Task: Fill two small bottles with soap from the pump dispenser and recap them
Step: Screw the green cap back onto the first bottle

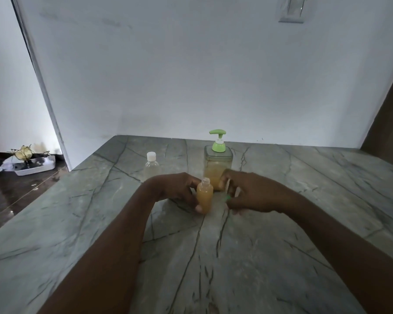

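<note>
A small uncapped bottle (205,196) full of orange soap stands on the marble counter (281,223), and my left hand (177,189) grips it from the left. Just right of it, my right hand (252,193) pinches a small pale cap (227,185); a green bit shows under the fingers. Behind them stands the clear square pump dispenser (218,164) with a green pump head, partly filled with orange soap. A second small bottle (151,166) with a white cap on stands to the left of the dispenser, its contents pale.
A white wall rises behind the counter, with a switch plate (292,10) high up. The counter's left edge drops to a dark floor, where a white tray (32,166) with small items lies. A brown panel borders the far right.
</note>
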